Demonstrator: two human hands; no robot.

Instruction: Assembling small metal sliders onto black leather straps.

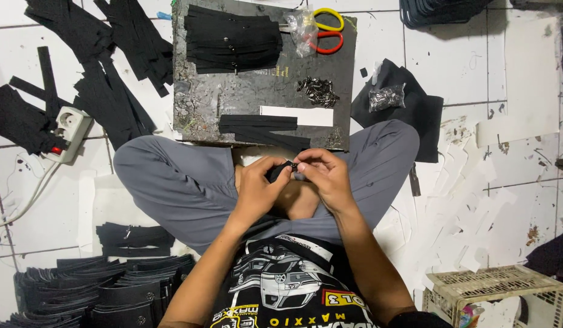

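Black strap piece [280, 170] | at 6 o'clock below the dark board [263, 91] | your left hand [257, 189] and right hand [326, 176] pinch it closed | step: fitting small hardware, likely | next needs steady fingertip alignment.

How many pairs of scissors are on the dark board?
2: yellow-handled scissors and red-handled scissors just below, both at the board's far right corner. The blades are partly hidden by a clear plastic bag.
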